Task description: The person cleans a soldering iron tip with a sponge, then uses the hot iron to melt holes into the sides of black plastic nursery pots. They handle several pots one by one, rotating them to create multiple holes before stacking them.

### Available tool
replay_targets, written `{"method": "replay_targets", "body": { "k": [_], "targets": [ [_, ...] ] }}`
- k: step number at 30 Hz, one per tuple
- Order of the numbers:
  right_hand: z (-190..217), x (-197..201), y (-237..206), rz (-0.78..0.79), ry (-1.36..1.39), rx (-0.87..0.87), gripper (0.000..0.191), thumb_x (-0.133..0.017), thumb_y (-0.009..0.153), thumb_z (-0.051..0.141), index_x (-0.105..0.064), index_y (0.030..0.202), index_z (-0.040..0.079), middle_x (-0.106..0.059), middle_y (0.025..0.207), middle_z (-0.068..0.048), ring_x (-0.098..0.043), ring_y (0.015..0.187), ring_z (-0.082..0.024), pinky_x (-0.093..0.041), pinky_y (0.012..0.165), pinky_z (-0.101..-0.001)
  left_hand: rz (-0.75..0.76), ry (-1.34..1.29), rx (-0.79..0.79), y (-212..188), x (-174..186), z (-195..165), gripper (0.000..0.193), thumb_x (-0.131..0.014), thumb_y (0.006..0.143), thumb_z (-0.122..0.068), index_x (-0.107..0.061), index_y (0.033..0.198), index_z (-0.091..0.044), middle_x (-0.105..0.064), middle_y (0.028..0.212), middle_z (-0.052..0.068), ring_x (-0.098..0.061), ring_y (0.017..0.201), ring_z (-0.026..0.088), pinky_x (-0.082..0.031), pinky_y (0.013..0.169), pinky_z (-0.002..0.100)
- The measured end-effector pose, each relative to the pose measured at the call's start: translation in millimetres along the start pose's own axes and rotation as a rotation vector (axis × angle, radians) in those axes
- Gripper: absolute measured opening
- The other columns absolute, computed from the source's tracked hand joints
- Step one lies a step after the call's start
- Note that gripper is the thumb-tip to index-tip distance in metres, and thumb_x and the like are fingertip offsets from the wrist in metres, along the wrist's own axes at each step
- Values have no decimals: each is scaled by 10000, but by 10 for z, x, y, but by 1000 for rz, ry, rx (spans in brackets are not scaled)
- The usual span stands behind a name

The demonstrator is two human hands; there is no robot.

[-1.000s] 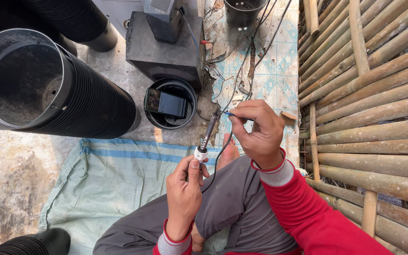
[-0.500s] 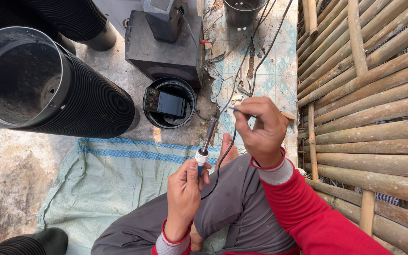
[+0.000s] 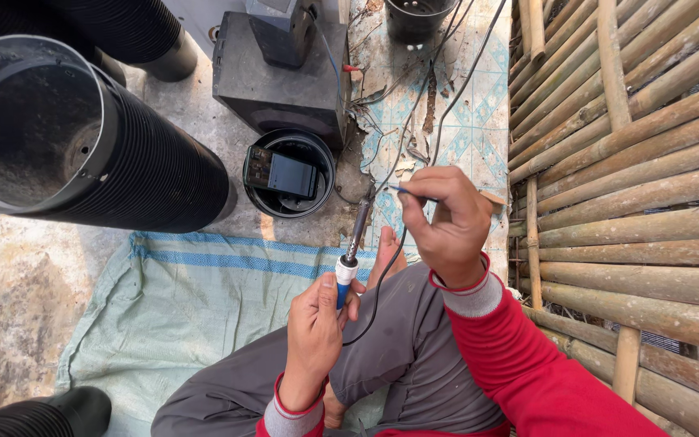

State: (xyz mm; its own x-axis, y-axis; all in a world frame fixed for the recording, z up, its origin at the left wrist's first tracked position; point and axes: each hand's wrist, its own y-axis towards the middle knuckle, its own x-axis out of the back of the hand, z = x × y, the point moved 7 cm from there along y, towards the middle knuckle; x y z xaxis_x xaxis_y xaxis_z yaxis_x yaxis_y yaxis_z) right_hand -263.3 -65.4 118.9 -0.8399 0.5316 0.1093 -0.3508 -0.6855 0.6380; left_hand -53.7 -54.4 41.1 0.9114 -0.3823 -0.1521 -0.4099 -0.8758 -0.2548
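Head view: left grip (image 3: 315,324) clamped around slim metal-tipped soldering iron (image 3: 352,247), right grip (image 3: 446,222) pinching thin blue wire (image 3: 404,191).

The soldering iron (image 3: 352,247) is standing between the two hands, its tip pointing away from the person. The left hand (image 3: 315,336) is sitting below it, the right hand (image 3: 445,222) to its right. A round tub (image 3: 290,174) is lying beyond the iron, with a box (image 3: 281,69) behind it. A ribbed pipe (image 3: 82,137) is lying far left, a bamboo wall (image 3: 633,178) standing right. A woven sack (image 3: 171,299) is spreading under the legs.
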Motion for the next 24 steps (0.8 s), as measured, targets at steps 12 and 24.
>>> {"method": "replay_targets", "body": {
  "k": [12, 24],
  "targets": [
    [84, -73, -6, 83, -50, 57, 210, -752, 891, -136, -665, 1037, -12, -689, 1007, -130, -688, 881, -166, -570, 753, -287, -17, -39, 1, -1, 31, 16, 504, -389, 1111, -341, -705, 997, 35, -548, 644, -3, -373, 549, 17, -268, 496, 222],
    [87, 8, 28, -47, -175, 81, 214, -746, 929, -146, -665, 1077, -15, -671, 1055, -139, -687, 909, -174, -577, 727, -267, -33, 62, -13, -39, 41, -22, 503, -407, 1105, -345, -726, 974, 20, -530, 614, -8, -369, 538, 24, -272, 493, 233]
  ]
}}
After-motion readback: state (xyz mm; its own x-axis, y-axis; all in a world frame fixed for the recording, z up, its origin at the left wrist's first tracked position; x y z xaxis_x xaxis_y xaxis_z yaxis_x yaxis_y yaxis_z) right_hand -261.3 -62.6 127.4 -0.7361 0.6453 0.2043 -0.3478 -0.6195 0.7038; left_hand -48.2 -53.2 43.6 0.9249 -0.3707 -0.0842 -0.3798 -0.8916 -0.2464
